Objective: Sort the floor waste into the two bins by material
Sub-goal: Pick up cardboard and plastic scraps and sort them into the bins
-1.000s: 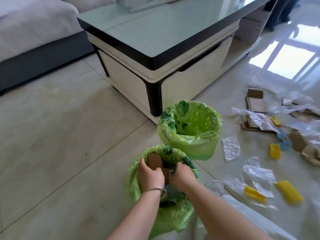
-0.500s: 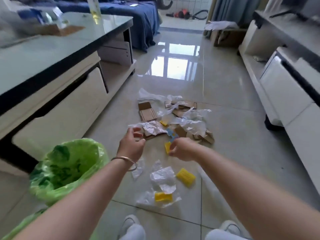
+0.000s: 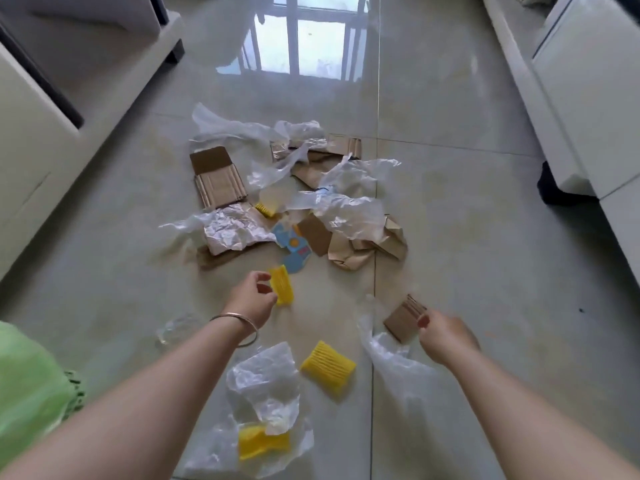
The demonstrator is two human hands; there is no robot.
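Observation:
Waste lies scattered on the tiled floor: brown cardboard pieces [image 3: 217, 181], crumpled clear plastic [image 3: 349, 206], a blue printed card [image 3: 294, 247] and yellow foam nets [image 3: 327, 367]. My left hand [image 3: 251, 301] pinches one yellow foam net [image 3: 281, 285] between thumb and fingers, just in front of the pile. My right hand [image 3: 446, 336] grips a small ribbed cardboard piece [image 3: 403, 318] by its near edge, and a clear plastic bag [image 3: 391, 358] trails just below it. The green bag of one bin [image 3: 27, 386] shows at the lower left edge. The second bin is out of view.
A white coffee table with a dark gap [image 3: 41, 109] runs along the left. A white cabinet [image 3: 588, 98] stands on the right. More clear plastic [image 3: 266, 382] and a yellow net [image 3: 259, 443] lie close to me between my arms. Open tile stretches beyond the pile.
My view swung from the bins to the floor pile and came closer. My left hand reached a yellow foam net and took it. My right hand now holds a cardboard piece.

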